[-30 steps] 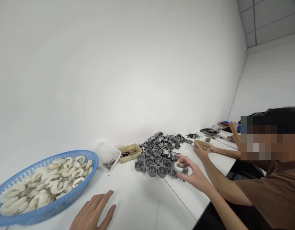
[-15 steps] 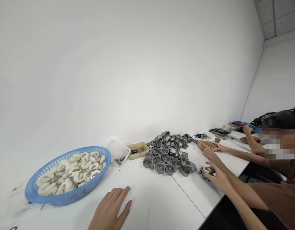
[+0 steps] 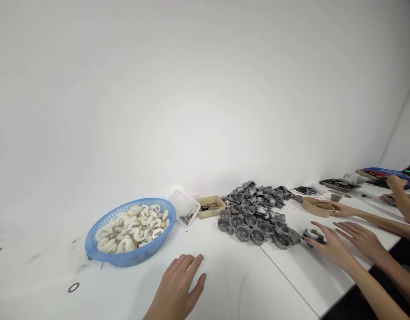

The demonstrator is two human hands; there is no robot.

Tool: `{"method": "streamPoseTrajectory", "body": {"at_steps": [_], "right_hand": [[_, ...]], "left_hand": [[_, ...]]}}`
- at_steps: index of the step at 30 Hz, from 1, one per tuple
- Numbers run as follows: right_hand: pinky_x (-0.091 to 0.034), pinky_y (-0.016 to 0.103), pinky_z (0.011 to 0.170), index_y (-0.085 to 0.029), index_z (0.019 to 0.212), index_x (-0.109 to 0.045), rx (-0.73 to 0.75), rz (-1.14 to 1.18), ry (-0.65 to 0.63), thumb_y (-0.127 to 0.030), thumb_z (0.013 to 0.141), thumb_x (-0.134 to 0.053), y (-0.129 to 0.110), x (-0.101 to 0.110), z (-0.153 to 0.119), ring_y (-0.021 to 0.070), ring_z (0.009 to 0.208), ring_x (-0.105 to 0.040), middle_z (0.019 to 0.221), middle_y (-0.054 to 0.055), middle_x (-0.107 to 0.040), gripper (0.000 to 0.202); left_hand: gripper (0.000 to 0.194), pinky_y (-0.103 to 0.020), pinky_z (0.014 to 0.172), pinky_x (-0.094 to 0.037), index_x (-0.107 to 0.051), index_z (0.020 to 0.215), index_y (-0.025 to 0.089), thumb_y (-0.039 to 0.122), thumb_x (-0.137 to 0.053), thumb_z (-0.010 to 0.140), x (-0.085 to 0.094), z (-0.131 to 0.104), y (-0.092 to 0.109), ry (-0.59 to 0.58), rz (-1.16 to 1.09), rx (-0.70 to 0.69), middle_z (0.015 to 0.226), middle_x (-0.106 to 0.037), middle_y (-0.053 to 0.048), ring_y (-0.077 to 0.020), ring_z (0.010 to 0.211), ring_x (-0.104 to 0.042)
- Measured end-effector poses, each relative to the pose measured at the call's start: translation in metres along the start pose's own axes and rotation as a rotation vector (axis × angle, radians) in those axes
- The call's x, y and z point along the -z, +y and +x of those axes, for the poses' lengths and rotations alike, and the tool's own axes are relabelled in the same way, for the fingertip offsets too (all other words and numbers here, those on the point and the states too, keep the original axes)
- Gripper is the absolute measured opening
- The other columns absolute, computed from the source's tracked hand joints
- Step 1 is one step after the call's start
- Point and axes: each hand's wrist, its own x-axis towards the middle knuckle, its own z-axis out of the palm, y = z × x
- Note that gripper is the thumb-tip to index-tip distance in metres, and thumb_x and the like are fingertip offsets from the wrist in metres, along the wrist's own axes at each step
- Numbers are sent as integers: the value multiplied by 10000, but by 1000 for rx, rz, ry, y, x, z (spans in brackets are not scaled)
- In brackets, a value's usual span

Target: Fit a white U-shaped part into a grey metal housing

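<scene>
My left hand hovers or rests over the white table at the bottom middle, fingers spread and holding nothing. To the right, my right hand has its thumb and fingers around a small white-and-dark part on the table; its palm side is hidden. That part lies just right of a heap of grey metal cup-shaped pieces. A blue basket full of white curved pieces is left of my left hand.
A clear tray and a cream tray stand by the wall. A co-worker's hand is beside my right hand; another touches a tan bowl. More trays and another person's arm are at far right. Dark rings lie left.
The view has turned left, so everything appears farther right. One co-worker's hand has moved from the tan bowl to beside my right hand, its fingers now extended.
</scene>
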Motion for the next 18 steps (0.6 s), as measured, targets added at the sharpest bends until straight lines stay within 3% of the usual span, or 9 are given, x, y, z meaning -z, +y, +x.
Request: {"method": "streamPoseTrajectory", "body": {"at_steps": [2, 4, 8, 11, 13, 15, 18], "right_hand": [[-529, 524, 931, -224, 1193, -673, 95, -35, -29, -669, 653, -679, -23, 2, -2, 432, 1229, -597, 1268, 194, -667, 699], [-574, 459, 862, -278, 1136, -707, 168, 43, -104, -672, 730, -657, -60, 3, -7, 384, 1167, -643, 1282, 143, -676, 568], [-588, 311, 761, -286, 1102, -739, 309, 315, -389, -626, 852, -646, -170, -13, -28, 280, 959, -714, 1062, 97, -760, 433], [-519, 280, 618, -219, 967, -752, 448, 432, -592, -612, 962, -495, -254, -54, -59, 202, 669, -634, 709, 48, -686, 470], [-477, 273, 597, -205, 893, -743, 551, 460, -653, -590, 991, -443, -296, -95, -87, 184, 634, -592, 661, 25, -647, 498], [-428, 270, 571, -219, 891, -747, 672, 391, -686, -584, 972, -483, -318, -136, -113, 173, 582, -554, 612, -1, -617, 459], [-384, 267, 567, -254, 884, -748, 760, 284, -681, -575, 963, -496, -320, -183, -136, 165, 531, -527, 543, -30, -567, 416]], "left_hand": [[255, -377, 738, -539, -548, 1267, 231, 280, -525, 1018, 2, -1, 3, -56, -9, 20, 987, -690, -66, -261, 894, -683], [260, -395, 757, -531, -549, 1248, 228, 244, -547, 988, 5, -1, 7, -112, -11, 30, 990, -682, -64, -266, 898, -671], [166, -394, 708, -499, -594, 1106, 234, 238, -567, 942, 10, -2, 9, -163, -8, 64, 861, -666, -28, -248, 779, -647], [90, -358, 657, -465, -608, 1005, 236, 240, -562, 928, 12, -3, 3, -127, 10, 123, 754, -651, -6, -220, 692, -638], [74, -347, 667, -462, -610, 980, 236, 239, -567, 919, 12, -3, -4, -103, 33, 158, 725, -653, -2, -208, 674, -643], [58, -352, 697, -469, -606, 958, 233, 234, -574, 909, 11, -4, -11, -77, 57, 185, 707, -658, -3, -207, 668, -651], [33, -385, 750, -488, -593, 920, 231, 218, -573, 897, 8, -6, -18, -45, 93, 216, 668, -652, -4, -212, 650, -655]]}}
